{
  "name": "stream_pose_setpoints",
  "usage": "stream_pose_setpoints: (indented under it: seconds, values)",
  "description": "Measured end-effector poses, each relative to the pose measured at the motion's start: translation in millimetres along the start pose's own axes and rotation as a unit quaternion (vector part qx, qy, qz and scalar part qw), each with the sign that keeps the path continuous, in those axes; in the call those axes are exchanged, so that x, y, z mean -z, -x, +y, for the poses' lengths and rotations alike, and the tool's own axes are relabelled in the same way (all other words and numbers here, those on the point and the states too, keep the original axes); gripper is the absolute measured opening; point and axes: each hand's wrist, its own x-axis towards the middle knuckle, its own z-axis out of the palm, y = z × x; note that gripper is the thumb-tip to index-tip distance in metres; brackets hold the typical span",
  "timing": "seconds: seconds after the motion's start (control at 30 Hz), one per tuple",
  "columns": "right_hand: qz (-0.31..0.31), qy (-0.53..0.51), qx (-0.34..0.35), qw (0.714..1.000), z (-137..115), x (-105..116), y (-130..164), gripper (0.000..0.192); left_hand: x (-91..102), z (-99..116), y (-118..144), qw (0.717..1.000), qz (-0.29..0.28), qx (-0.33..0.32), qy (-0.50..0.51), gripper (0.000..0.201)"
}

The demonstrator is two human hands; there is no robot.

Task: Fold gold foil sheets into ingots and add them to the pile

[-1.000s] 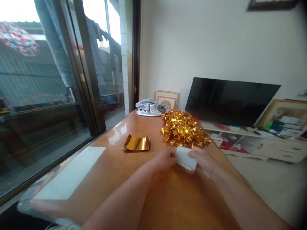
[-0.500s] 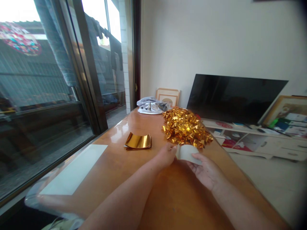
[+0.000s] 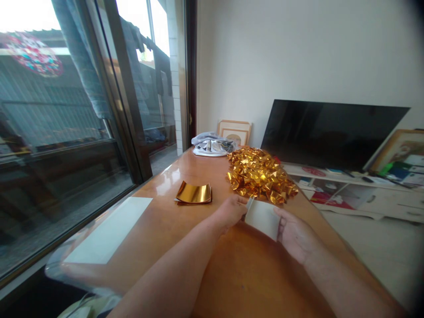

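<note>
— Where the wooden table [image 3: 155, 229] meets the sliding window [image 3: 66, 132] at the left, what lies along that edge?

— A flat white sheet [image 3: 109, 229] lies at the table's left edge, bare tabletop beside it. Farther in, a small stack of gold foil squares [image 3: 194, 194] lies well apart from the hands, with open wood between.

— And the hands?

— The left hand [image 3: 232, 211] pinches the left edge of a folded sheet, white side up [image 3: 263, 218], thumb and fingers closed on it. The right hand [image 3: 296, 234] holds the sheet's right edge, fingers curled beneath, thumb on top. The sheet is tilted above the table, just in front of a heap of folded gold foil pieces [image 3: 261, 176].

— What has changed from half a second ago?

— The sheet has turned to show more of its white face, and the right hand has closed in on its edge. The stack and heap have not moved.

— Any containers?

— None in view; at the far end lies a grey bundle of cloth [image 3: 212, 145]. The table's right edge drops to open floor beside a dark television [image 3: 331, 132].
</note>
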Motion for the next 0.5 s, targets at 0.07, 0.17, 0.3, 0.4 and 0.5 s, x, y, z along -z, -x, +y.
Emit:
stream_pose_setpoints:
  seconds: [0.07, 0.17, 0.3, 0.4, 0.5]
  values:
    - [0.007, -0.018, -0.029, 0.999, -4.0, 7.8, -4.6, 0.025, 0.2, 0.3, 1.7, 1.0, -0.007, 0.008, -0.005, 0.016]
    - [0.001, 0.02, -0.015, 1.0, -7.5, 18.8, -6.2, 0.021, 0.3, 1.2, 3.4, 1.0, 0.0, 0.024, -0.019, 0.019]
    - [-0.03, 0.138, 0.005, 0.99, -8.3, 23.9, 5.9, 0.018, 1.3, 4.3, 4.3, 0.998, 0.021, 0.03, -0.046, 0.02]
    - [-0.025, 0.215, 0.019, 0.976, -8.8, 20.9, 17.0, 0.017, 3.5, 4.6, 3.9, 0.997, 0.033, 0.03, -0.07, 0.028]
    - [-0.024, 0.272, 0.023, 0.962, -10.3, 18.0, 23.5, 0.015, 6.1, 0.3, 1.8, 0.994, 0.018, 0.021, -0.107, 0.041]
